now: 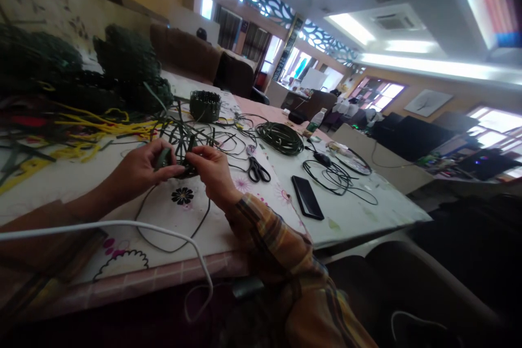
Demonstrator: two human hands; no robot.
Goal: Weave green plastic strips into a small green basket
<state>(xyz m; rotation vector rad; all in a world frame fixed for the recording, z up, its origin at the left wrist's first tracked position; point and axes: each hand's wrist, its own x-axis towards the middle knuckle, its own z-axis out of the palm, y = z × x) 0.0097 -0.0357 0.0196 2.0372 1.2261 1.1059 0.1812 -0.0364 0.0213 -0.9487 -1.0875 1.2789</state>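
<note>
My left hand and my right hand meet over the table and both grip a small dark green woven piece. Several loose green strips fan up and outward from it. My left fingers pinch its left side, my right fingers pinch its right side. A thin dark cord hangs from the piece and loops across the flowered tablecloth below my hands. My right sleeve is plaid.
Black scissors and a black phone lie right of my hands. A finished green woven basket, a green cord coil, black cables, yellow strips and dark woven heaps fill the table. A white cable crosses in front.
</note>
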